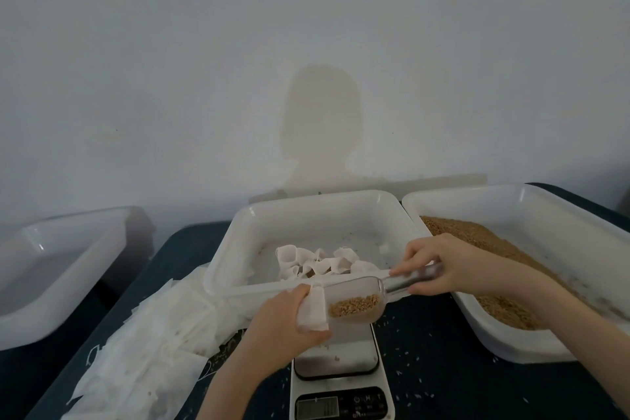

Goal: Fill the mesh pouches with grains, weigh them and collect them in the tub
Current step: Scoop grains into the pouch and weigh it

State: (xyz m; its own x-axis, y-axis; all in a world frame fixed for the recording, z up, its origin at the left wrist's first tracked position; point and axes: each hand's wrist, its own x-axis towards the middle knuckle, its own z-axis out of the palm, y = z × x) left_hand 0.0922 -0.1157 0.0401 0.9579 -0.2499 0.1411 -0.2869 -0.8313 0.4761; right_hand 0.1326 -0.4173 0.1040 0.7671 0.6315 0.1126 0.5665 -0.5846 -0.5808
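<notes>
Dark blue desk (426, 344) against a bare pale wall (306, 44), loose grains scattered on its surface; at the near edge a scale (341, 382), at the left edge a heap of empty pouches (143, 344). Left hand (289, 320) grips a mesh pouch (312, 312) above the scale; right hand (443, 266) pinches the handle of a clear scoop (361, 300) of grains, mouth at the pouch. Middle tub (231, 249) at the far edge holds filled pouches; grain tub (545, 215) at the right edge; a third tub (51, 266) stands off the desk, left.
</notes>
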